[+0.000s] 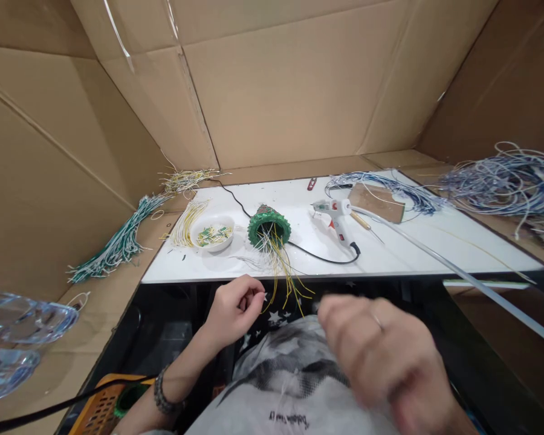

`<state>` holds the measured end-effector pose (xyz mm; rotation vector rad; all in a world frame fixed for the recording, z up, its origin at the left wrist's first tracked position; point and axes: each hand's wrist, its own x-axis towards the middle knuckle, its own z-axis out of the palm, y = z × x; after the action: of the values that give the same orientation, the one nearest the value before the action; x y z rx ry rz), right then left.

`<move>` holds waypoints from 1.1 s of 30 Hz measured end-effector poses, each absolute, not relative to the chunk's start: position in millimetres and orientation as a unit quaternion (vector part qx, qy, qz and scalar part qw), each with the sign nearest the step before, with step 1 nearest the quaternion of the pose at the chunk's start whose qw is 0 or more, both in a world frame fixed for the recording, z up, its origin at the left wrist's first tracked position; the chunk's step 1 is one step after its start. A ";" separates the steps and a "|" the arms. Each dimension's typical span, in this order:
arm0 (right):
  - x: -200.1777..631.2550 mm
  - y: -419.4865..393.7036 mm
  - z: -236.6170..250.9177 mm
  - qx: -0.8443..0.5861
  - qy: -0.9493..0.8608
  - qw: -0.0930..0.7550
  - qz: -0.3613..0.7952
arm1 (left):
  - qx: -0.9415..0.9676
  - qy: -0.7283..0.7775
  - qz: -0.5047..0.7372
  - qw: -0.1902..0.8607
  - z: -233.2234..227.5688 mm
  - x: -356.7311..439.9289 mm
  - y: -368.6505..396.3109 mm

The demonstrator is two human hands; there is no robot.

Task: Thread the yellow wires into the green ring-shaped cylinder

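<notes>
In the head view, a thin wire is pinched between the fingertips of the left hand [236, 308], just under the near edge of the white tabletop [435, 241]. The right hand [381, 356] is blurred at 5 o'clock; whether it is clenched or grasping cannot be told. A green round spiked plastic piece [269, 228] lies on the tabletop at 12 o'clock from the left hand, and yellow and white wires [285, 272] hang out of it over the edge. A white bowl [212, 232] is seen at its 9 o'clock, a white glue gun [338, 217] at its 3 o'clock.
</notes>
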<state>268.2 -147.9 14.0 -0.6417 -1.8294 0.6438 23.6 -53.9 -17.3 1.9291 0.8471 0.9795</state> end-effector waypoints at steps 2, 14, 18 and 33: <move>272.9 -138.2 10.7 -0.333 -0.745 0.540 0.208 | 0.837 0.295 0.409 0.211 -25.4 24.6 -51.3; 284.1 -104.2 -26.4 -0.542 -0.763 0.350 0.043 | 0.901 0.152 0.398 -0.083 -55.9 46.6 -37.2; 281.4 -102.3 -26.7 -0.537 -0.764 0.352 0.055 | 0.894 0.163 0.413 -0.060 -61.8 52.4 -37.4; 268.9 -97.7 -26.5 -0.496 -0.693 0.465 0.242 | 0.883 0.171 0.437 -0.026 -66.3 68.4 -31.6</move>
<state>268.9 -97.7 -26.5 -1.2176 -1.7021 0.5935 68.4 -31.6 -66.3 2.8202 0.5473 1.3963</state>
